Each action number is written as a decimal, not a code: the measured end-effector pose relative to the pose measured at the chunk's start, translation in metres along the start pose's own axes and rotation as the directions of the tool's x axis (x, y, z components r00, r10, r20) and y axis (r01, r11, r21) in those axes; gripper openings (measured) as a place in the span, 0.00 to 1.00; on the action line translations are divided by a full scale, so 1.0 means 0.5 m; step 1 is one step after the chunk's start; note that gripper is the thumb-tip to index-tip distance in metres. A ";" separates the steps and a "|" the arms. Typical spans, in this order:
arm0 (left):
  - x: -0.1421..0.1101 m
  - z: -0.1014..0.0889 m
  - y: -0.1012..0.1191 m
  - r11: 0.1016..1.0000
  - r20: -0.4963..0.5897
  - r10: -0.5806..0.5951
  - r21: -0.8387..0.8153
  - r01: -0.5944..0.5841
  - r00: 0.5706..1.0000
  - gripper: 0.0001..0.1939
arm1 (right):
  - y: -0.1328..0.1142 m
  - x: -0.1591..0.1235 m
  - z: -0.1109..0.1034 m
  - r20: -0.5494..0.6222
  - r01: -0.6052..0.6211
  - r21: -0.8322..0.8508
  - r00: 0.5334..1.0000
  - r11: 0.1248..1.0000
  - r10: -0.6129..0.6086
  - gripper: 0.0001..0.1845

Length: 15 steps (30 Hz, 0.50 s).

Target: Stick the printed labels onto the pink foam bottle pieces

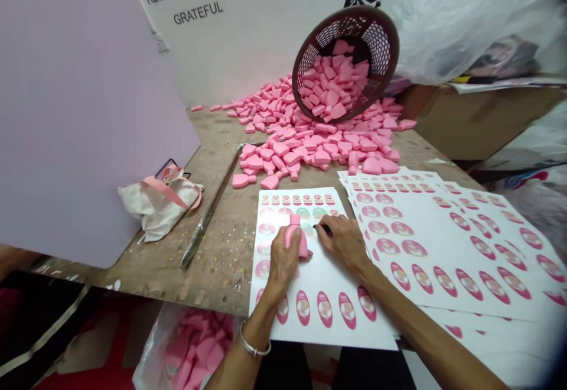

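My left hand [284, 255] is closed around a small pink plastic bottle [296, 237], its narrow neck pointing away from me. Under both hands lies a white sticker sheet [310, 334] printed with pink and green oval labels. My right hand [340, 237] rests on this sheet, just right of the bottle. Its fingers pinch a small dark pointed tool [326, 229] whose kind I cannot make out. The tool's tip is close to a green oval label [306, 230]. My fingers cover part of the labels.
A brown basket [301, 97] lies tipped over at the back, with a heap of pink bottles [310, 148] spilling from it. More sticker sheets [425, 230] overlap on the right. A cloth bag [155, 207] and a metal strip [212, 210] lie left. Below the edge hangs a bag of bottles [195, 343].
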<state>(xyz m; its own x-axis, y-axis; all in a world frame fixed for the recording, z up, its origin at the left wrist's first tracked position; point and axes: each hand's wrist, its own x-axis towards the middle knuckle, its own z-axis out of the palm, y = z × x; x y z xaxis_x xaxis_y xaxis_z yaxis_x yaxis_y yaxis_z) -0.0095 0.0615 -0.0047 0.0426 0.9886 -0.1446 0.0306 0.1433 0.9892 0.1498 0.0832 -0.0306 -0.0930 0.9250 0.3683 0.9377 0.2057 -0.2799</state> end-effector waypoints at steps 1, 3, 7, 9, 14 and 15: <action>-0.009 -0.003 0.000 1.000 -0.004 -0.005 0.016 0.005 1.000 0.21 | -0.001 -0.003 -0.002 0.013 -0.014 0.027 1.000 1.000 0.014 0.09; -0.032 -0.009 -0.002 0.999 -0.011 -0.023 0.038 0.024 1.000 0.21 | -0.007 -0.015 -0.005 0.038 -0.036 0.075 0.999 0.997 0.033 0.09; -0.080 -0.019 -0.007 0.997 -0.012 -0.058 0.043 0.059 0.998 0.20 | -0.022 -0.049 -0.011 0.064 -0.037 0.130 0.998 0.991 0.029 0.08; -0.093 -0.022 -0.011 0.997 -0.003 -0.064 0.040 0.064 0.998 0.19 | -0.029 -0.060 -0.015 0.078 -0.054 0.140 0.996 0.989 0.044 0.08; -0.093 -0.028 -0.011 0.998 0.030 -0.057 0.018 0.056 0.998 0.20 | -0.047 -0.070 -0.023 0.068 -0.092 0.147 0.994 0.985 0.083 0.08; -0.091 -0.029 -0.010 0.999 0.037 -0.053 0.014 0.053 0.998 0.20 | -0.050 -0.072 -0.025 0.052 -0.083 0.123 0.996 0.989 0.077 0.08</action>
<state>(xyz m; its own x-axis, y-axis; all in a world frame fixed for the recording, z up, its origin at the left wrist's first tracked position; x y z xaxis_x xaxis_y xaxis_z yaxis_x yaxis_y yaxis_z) -0.0259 0.0163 -0.0028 0.0779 0.9771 -0.1978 0.0469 0.1946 0.9798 0.1339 0.0410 -0.0259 -0.0380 0.9536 0.2987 0.8938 0.1661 -0.4166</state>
